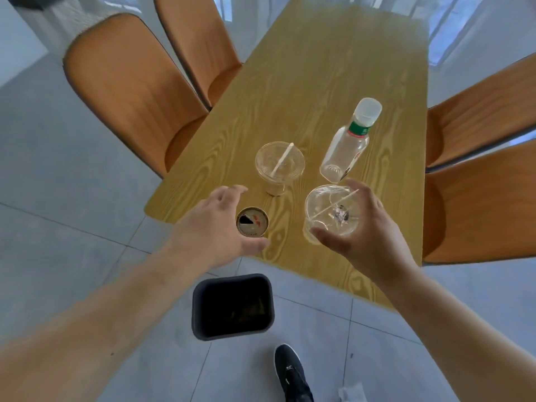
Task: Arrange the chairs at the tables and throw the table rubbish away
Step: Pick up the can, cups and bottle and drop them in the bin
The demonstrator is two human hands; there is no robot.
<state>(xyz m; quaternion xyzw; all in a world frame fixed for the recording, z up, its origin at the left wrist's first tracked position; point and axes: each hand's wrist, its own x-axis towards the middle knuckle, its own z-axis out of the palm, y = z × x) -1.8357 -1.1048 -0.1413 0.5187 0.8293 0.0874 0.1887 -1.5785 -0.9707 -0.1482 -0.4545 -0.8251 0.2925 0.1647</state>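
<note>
On the near end of the wooden table (319, 68) stand a drinks can (251, 222), two clear plastic cups and an empty clear bottle (346, 149) with a white cap. My left hand (214, 227) curls around the can from its left, fingers apart, thumb under its near side. My right hand (368, 227) wraps the nearer cup (332, 213), which holds a straw and some dark scraps. The farther cup (280, 165), with a lid and a white straw, stands untouched. A dark bin (232, 306) sits open on the floor just below the table's near edge.
Two orange chairs (130, 88) stand along the table's left side and two more (478, 204) along its right. My black shoe (293, 372) is on the grey tiled floor beside the bin. A scrap of white paper (352, 393) lies on the floor at the bottom right.
</note>
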